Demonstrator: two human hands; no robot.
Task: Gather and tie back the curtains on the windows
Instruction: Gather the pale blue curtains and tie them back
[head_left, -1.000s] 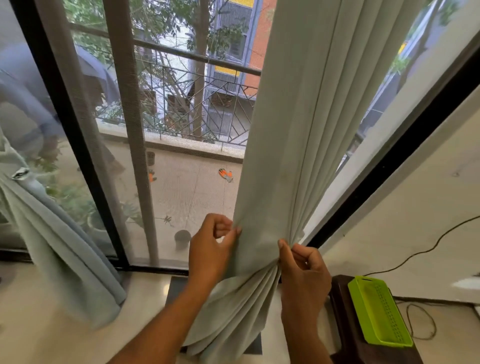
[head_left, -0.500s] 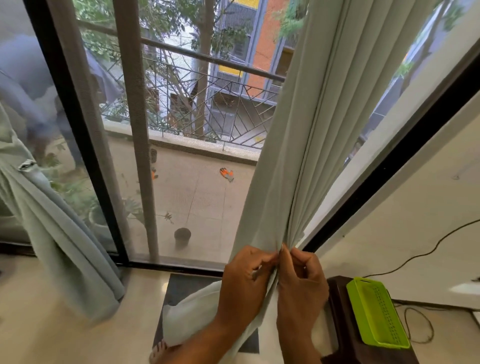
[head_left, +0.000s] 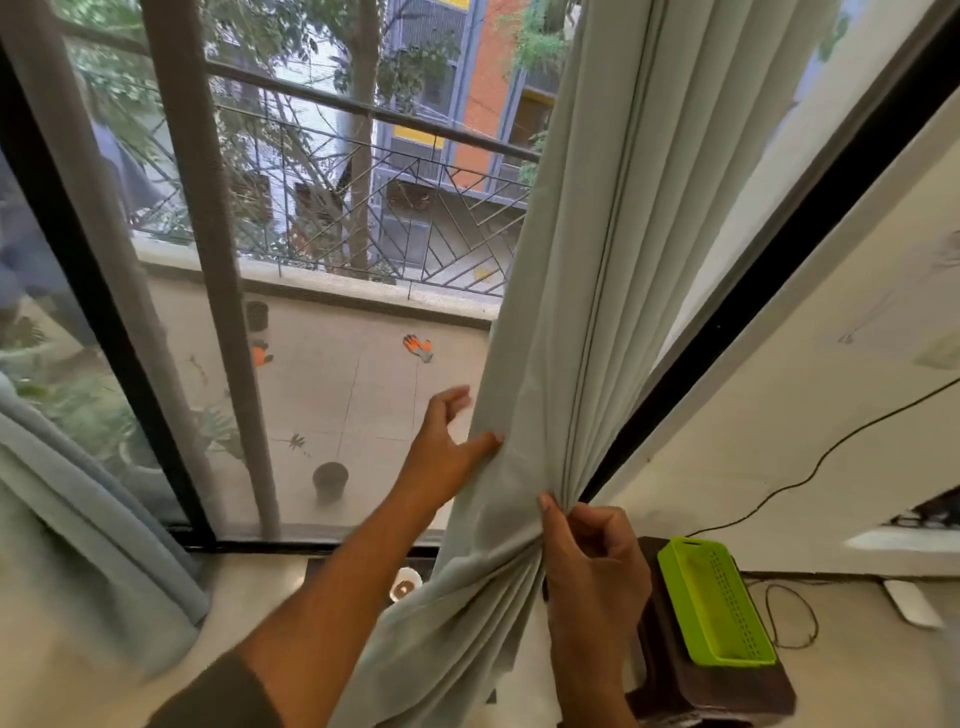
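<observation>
Gathering is the step in hand: the left hand, fingers spread, reaches round the free edge of the pale grey-green pleated fabric curtain; just right, the right hand pinches the bunched folds. Next, likely sweeping that edge toward the pinch.

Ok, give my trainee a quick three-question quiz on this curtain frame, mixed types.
1. True or false: the right hand pinches the gathered curtain.
2. The left hand is: A) gripping the green basket, B) fingers spread at the curtain's left edge, C) out of view.
3. Fill in: the green basket sits on a dark ____.

Key: 1 true; 2 B; 3 stool.
</observation>
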